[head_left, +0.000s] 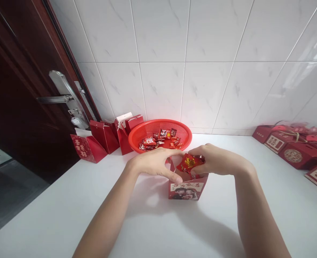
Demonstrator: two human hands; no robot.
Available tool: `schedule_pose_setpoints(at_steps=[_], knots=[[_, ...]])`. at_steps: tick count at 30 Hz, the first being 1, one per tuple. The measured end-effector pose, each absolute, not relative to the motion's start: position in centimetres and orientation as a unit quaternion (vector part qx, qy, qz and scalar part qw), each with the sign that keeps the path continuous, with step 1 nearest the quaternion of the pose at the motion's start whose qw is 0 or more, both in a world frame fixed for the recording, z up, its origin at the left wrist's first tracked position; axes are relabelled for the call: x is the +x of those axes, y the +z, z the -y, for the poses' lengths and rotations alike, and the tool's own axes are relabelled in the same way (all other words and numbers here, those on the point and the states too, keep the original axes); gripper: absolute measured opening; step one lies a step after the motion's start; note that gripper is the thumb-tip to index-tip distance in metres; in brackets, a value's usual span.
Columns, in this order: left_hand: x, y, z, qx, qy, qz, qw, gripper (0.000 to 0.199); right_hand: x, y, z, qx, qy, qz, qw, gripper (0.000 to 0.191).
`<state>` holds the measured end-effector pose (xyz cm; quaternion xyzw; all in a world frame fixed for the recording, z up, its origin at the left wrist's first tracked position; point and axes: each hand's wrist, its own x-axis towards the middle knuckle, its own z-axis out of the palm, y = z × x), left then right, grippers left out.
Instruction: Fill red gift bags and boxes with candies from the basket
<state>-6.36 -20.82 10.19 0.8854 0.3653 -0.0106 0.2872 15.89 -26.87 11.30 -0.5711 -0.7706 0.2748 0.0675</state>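
The right hand's (221,160) fingers pinch a crinkled, glossy red packet (188,164) at the mouth of an upright card box (187,191). The left hand's (153,162) fingers spread wide around its left rim. Beyond both sits an oval mesh basket (145,129).

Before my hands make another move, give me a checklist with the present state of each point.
1. Red packet in the right hand's grip: ok, pinched between thumb and fingers.
2. Picture-fronted box upright on the white table: ok.
3. Box top open: ok.
4. Left hand holding the box firmly: cannot tell; thumb and fingers are spread at its left side.
5. Packet wholly below the box rim: not ok, part shows above it.
6. Small sweets within the red basket: ok.
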Motion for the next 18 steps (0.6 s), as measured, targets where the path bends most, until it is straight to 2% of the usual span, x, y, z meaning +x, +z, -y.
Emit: schedule_pose_setpoints(at_steps=[5,12,18], knots=[[-6.26,10.22,20.74,0.886,-0.02,-0.353,0.298,0.09,15.87,11.45,26.8,-0.539,0.302,0.783,0.072,0.023],[-6.15,10.05,20.69,0.891,-0.003,-0.348,0.291,0.081,15.86,11.29,26.62,-0.531,0.283,0.796,0.071,0.019],[-6.27,9.9,20.45,0.896,0.018,-0.331,0.296,0.081,15.42,11.45,27.16,-0.549,0.237,0.799,0.067,0.025]])
